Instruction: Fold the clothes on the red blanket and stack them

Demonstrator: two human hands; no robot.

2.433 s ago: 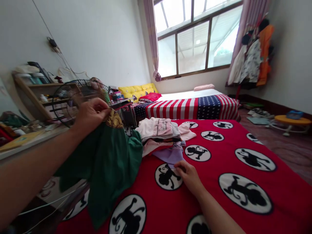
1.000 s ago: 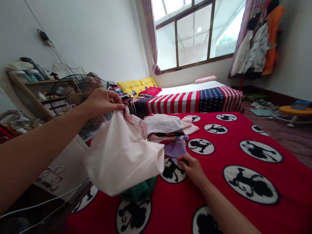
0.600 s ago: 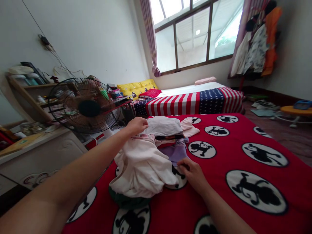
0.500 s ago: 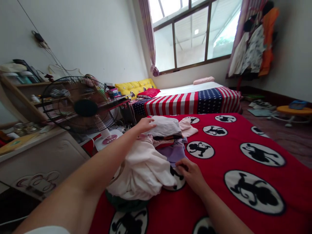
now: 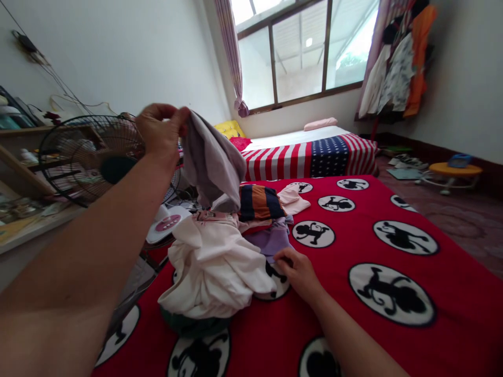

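Grey cloth (image 5: 212,157) hangs pinched in the left hand (image 5: 159,131), by the red blanket's (image 5: 456,324) far left corner; a high lift should spare the striped cloth (image 5: 262,203). The right hand's (image 5: 296,269) narrowed fingers meet purple cloth (image 5: 271,240); whether gripping, I cannot tell.

grey shirt (image 5: 214,157): soft matt cloth | white shirt (image 5: 216,267): crumpled cloth | red blanket (image 5: 346,235): fuzzy cloth | fan cage (image 5: 78,157): thin metal wire
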